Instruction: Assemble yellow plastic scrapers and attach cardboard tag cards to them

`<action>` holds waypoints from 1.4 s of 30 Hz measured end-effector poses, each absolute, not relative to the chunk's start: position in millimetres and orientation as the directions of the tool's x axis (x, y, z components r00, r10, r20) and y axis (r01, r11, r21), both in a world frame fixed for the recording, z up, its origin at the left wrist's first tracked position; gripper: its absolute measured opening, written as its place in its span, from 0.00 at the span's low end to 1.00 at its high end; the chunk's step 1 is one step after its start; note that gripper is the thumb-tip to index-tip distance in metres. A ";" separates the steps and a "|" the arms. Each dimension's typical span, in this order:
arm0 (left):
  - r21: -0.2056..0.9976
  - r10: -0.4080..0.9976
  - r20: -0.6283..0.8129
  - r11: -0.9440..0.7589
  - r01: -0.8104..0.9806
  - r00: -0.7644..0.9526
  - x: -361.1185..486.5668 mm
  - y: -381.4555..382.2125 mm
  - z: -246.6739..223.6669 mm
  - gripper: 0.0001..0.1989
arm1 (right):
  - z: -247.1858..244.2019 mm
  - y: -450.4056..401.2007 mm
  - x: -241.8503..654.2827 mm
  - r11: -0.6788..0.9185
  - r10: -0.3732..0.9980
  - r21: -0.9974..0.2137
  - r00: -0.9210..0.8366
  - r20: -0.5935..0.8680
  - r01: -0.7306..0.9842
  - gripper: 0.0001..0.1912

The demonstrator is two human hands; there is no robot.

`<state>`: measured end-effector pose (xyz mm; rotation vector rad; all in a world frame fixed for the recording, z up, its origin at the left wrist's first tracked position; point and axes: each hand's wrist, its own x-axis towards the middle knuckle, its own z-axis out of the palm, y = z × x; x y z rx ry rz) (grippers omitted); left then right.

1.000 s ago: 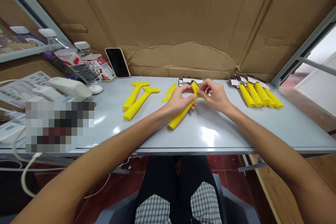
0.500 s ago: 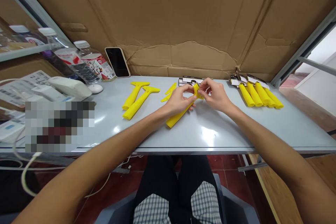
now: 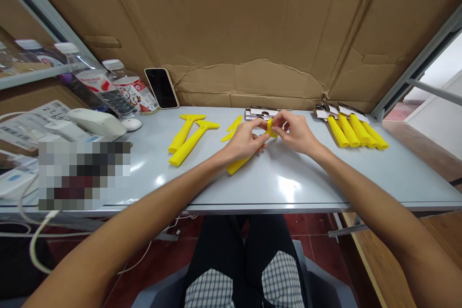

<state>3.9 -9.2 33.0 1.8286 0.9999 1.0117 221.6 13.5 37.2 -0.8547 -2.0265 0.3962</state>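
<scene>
A yellow T-shaped tool (image 3: 237, 165) slants over the desk with its wide handle end toward me. My left hand (image 3: 246, 140) is closed around it near its head. From the right, my right hand (image 3: 293, 130) pinches the head of the same tool; the fingers hide part of it. Two more yellow tools (image 3: 191, 144) lie to the left. Small flat yellow pieces (image 3: 231, 130) rest just behind my left hand. Behind both hands are packaging cards (image 3: 260, 113). A group of yellow handles (image 3: 348, 132) with black and white cards lies at the right.
A phone (image 3: 162, 88) leans against the cardboard wall (image 3: 252, 24). Bottles (image 3: 132, 87), a white mouse (image 3: 132, 124), white devices (image 3: 96, 123) and cables are at the left of the grey desk (image 3: 310, 187). Metal shelf posts stand at both sides.
Both hands stay at the tool's head. The tool has turned or shifted slightly between the fingers, and the whole view has moved a little.
</scene>
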 end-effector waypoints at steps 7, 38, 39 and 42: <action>0.904 0.892 0.249 -0.354 0.240 0.378 3.2 -8.8 33.9 0.11 | 33.8 13.0 218.5 0.768 0.628 -0.472 -0.365 0.688 0.432 0.03; 0.983 0.923 0.164 -0.182 0.017 0.348 8.8 -11.2 37.9 0.10 | 36.7 15.0 223.4 0.725 0.671 -0.505 -0.316 0.671 0.467 0.03; 0.983 0.923 0.165 -0.183 0.017 0.347 9.1 -11.3 38.1 0.10 | 37.2 15.0 223.3 0.720 0.676 -0.509 -0.312 0.668 0.471 0.03; 0.982 0.922 0.168 -0.188 0.023 0.349 9.8 -11.4 37.7 0.10 | 39.0 14.2 222.0 0.691 0.705 -0.537 -0.284 0.650 0.484 0.05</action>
